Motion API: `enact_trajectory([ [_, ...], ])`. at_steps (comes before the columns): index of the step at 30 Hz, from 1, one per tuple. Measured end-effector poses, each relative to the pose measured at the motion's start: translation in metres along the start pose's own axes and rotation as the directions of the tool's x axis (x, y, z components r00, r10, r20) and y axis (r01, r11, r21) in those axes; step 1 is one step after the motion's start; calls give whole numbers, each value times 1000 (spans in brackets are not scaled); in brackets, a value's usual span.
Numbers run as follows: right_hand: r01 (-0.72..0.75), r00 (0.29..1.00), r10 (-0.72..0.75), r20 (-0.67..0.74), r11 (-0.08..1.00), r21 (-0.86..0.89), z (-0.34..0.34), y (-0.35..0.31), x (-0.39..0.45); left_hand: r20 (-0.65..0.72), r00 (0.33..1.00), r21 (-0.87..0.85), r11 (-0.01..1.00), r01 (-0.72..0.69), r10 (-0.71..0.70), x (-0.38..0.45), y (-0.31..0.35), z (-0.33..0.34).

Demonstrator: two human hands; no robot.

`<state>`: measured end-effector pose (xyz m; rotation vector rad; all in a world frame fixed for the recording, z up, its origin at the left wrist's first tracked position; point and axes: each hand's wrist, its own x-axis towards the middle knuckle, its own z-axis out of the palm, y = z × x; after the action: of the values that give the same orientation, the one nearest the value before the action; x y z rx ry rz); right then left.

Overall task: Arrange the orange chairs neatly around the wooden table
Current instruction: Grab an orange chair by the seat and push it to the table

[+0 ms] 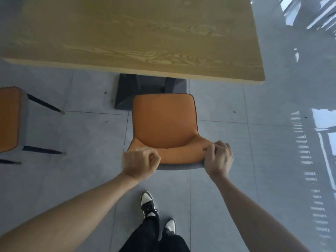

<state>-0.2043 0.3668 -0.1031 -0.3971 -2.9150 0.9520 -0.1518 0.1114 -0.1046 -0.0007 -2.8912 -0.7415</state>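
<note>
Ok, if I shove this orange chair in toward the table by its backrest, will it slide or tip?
It probably slides: the floor looks smooth and glossy. Both hands, left hand and right hand, grip the top of the orange chair, so a high push might rock it forward. Its padded back likely gives slightly.

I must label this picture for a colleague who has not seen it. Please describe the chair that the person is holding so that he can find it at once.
Start at the wooden table and its dark base. The chair stands right before that base, its backrest gripped by the left hand and right hand. The other chair is cut off at the left edge, untouched.
</note>
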Motion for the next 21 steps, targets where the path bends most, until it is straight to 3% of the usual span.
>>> enact_trajectory([
  [5,240,970,-241,-40,970,-32,28,-27,-1,8,1000,60,998,-14,13,28,-53,-16],
  [13,230,972,-227,57,972,-50,28,-26,-16,139,972,176,971,162,-188,8,-46,-20],
  [18,232,922,-104,372,920,-316,8,-48,-11,298,934,-63,973,223,-195,-8,-38,-63],
  [21,282,860,4,511,830,-481,2,-92,-6,342,913,-63,964,258,-222,-41,-62,-105],
])
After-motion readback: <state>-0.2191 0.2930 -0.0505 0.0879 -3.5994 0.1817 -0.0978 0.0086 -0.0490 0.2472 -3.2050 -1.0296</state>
